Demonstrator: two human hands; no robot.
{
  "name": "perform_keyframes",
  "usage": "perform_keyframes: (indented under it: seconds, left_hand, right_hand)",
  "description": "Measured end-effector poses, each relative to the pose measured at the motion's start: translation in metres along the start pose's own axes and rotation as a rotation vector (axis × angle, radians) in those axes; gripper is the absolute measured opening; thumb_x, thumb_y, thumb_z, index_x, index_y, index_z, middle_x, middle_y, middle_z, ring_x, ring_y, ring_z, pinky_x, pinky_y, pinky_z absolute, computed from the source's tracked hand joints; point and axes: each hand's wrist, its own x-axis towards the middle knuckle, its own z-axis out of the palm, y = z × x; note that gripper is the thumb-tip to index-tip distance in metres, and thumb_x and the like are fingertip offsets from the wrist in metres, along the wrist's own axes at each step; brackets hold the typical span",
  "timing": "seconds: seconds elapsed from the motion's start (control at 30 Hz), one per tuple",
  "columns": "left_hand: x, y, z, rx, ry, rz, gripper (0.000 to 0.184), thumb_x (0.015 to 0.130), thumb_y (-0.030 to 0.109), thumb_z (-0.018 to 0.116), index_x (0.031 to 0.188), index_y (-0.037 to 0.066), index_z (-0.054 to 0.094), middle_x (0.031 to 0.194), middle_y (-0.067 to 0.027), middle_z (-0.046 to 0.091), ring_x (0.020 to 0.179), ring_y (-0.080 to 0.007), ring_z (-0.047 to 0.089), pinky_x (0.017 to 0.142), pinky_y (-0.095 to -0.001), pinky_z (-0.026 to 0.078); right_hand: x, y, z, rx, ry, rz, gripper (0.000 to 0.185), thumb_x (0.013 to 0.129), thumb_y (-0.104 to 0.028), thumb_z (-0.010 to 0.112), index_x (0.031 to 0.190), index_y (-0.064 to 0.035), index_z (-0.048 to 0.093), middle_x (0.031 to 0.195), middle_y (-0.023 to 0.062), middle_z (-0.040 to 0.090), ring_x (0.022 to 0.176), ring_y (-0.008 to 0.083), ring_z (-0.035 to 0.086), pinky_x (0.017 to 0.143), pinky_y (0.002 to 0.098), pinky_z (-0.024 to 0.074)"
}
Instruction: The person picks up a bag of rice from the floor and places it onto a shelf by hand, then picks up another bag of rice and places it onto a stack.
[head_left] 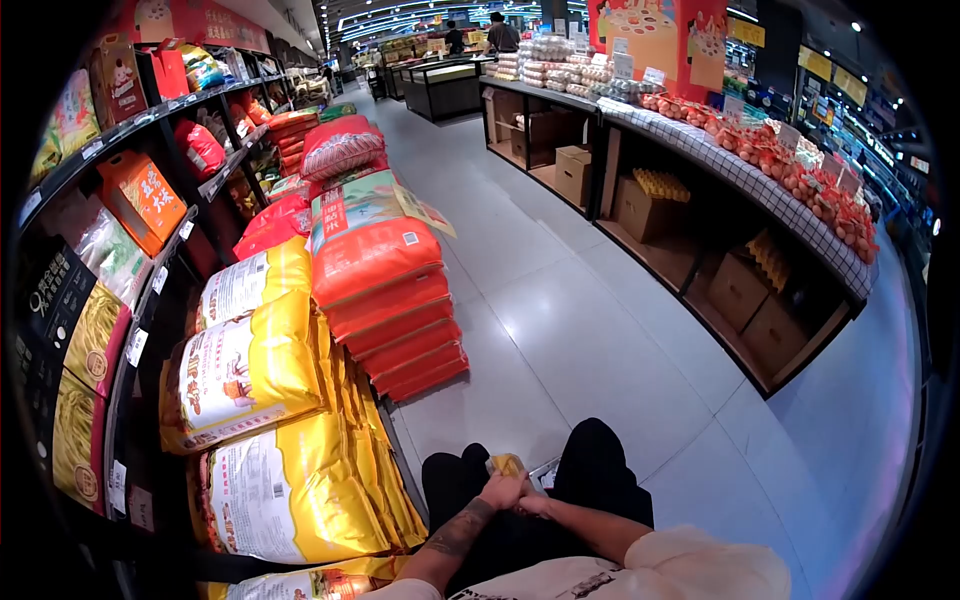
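Observation:
My left hand is closed low between my knees, and a small crumpled yellow-brown thing sticks out past its fingers. Its kind does not show clearly. Pressed up against the left hand is my right hand, also closed, with its fingers partly hidden. Just beyond the hands, a flat grey-white edge shows between the dark trouser legs; what it belongs to is hidden. Left of my legs, yellow-and-white rice sacks lie in a tall stack.
Beyond the yellow sacks stands a stack of red rice sacks. Shelves with packaged goods line the left side. A tiled aisle runs ahead. On the right, a counter with a checked cloth bears netted red goods above cardboard boxes.

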Motion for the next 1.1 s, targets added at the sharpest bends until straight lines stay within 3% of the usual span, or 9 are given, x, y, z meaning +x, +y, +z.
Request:
perform_keyframes:
  seconds: [0.1,0.23,0.3,0.43,0.6,0.7,0.83,0.97,1.1]
  left_hand:
    - [-0.005,0.018,-0.061,-0.190,0.500,-0.106,0.036,0.075,0.018,0.052,0.109,0.007,0.050,0.091,-0.0129,0.060,0.087,-0.0287,0.056,0.075,-0.0413,0.040]
    - [-0.069,0.008,-0.097,0.066,0.717,-0.423,0.039,0.072,0.022,0.059,0.107,0.005,0.052,0.105,-0.0124,0.054,0.101,-0.0280,0.049,0.080,-0.0405,0.040]
    - [-0.109,0.011,-0.088,0.165,0.608,-0.754,0.053,0.071,0.029,0.062,0.116,0.005,0.047,0.112,-0.0176,0.051,0.107,-0.0318,0.046,0.089,-0.0437,0.037]
    - [-0.148,0.007,-0.064,-0.549,0.268,-0.987,0.074,0.077,0.048,0.055,0.132,0.003,0.032,0.118,-0.0283,0.047,0.109,-0.0414,0.046,0.092,-0.0449,0.038]
    - [-0.157,0.038,-0.044,-0.426,-0.159,-0.807,0.066,0.086,0.047,0.042,0.131,0.001,0.031,0.110,-0.0262,0.054,0.100,-0.0392,0.054,0.086,-0.0420,0.043]
    - [-0.170,0.072,-0.073,-0.466,-0.130,-0.783,0.066,0.084,0.049,0.043,0.130,0.002,0.033,0.109,-0.0254,0.055,0.100,-0.0382,0.054,0.086,-0.0419,0.043]
    - [-0.198,0.059,-0.049,-0.665,0.297,-0.933,0.055,0.081,0.042,0.053,0.117,-0.001,0.049,0.102,-0.0238,0.058,0.095,-0.0373,0.056,0.084,-0.0415,0.044]
    - [-0.253,0.026,-0.036,-0.209,0.771,-0.962,0.033,0.074,0.018,0.061,0.099,-0.003,0.055,0.104,-0.0238,0.052,0.098,-0.0393,0.049,0.087,-0.0397,0.040]
    - [-0.272,0.025,-0.116,0.021,0.798,-0.847,0.030,0.074,0.011,0.055,0.101,-0.002,0.055,0.111,-0.0216,0.047,0.104,-0.0376,0.045,0.091,-0.0428,0.035]
  right_hand:
    - [0.017,-0.001,0.004,0.098,0.197,-0.125,0.045,0.072,-0.006,0.059,0.116,-0.0059,0.048,0.084,0.0068,0.061,0.075,0.0208,0.060,0.067,0.0317,0.0479]
    - [-0.013,-0.037,-0.005,-0.260,0.490,-0.157,0.036,0.073,-0.017,0.062,0.105,-0.0027,0.056,0.084,0.0104,0.063,0.076,0.0232,0.061,0.067,0.0330,0.0489]
    - [-0.020,-0.047,-0.004,-0.381,0.607,-0.067,0.049,0.070,-0.033,0.065,0.107,-0.0021,0.055,0.094,0.0152,0.062,0.087,0.0272,0.060,0.074,0.0343,0.0478]
    - [-0.034,-0.062,0.000,-0.449,0.647,-0.005,0.056,0.071,-0.043,0.064,0.106,0.0001,0.056,0.096,0.0197,0.061,0.089,0.0297,0.060,0.076,0.0351,0.0474]
    - [0.015,-0.016,-0.022,-0.465,0.473,-0.113,0.046,0.074,-0.026,0.060,0.110,0.0011,0.053,0.089,0.0138,0.062,0.080,0.0240,0.060,0.069,0.0331,0.0472]
    - [-0.054,-0.068,0.005,-0.314,0.323,-0.144,0.048,0.075,-0.022,0.059,0.115,0.0020,0.049,0.091,0.0142,0.061,0.080,0.0245,0.059,0.069,0.0330,0.0473]
    - [-0.007,-0.023,-0.028,-0.440,0.408,-0.205,0.045,0.076,-0.022,0.058,0.112,0.0031,0.051,0.092,0.0174,0.062,0.085,0.0276,0.059,0.074,0.0343,0.0468]
    - [-0.028,-0.030,-0.037,-0.444,0.419,-0.204,0.036,0.078,-0.020,0.055,0.106,0.0026,0.055,0.083,0.0109,0.062,0.072,0.0205,0.059,0.066,0.0316,0.0475]
    - [-0.030,-0.030,-0.045,-0.372,0.349,-0.139,0.045,0.076,-0.023,0.060,0.113,0.0021,0.052,0.101,0.0196,0.060,0.092,0.0293,0.059,0.079,0.0347,0.0458]
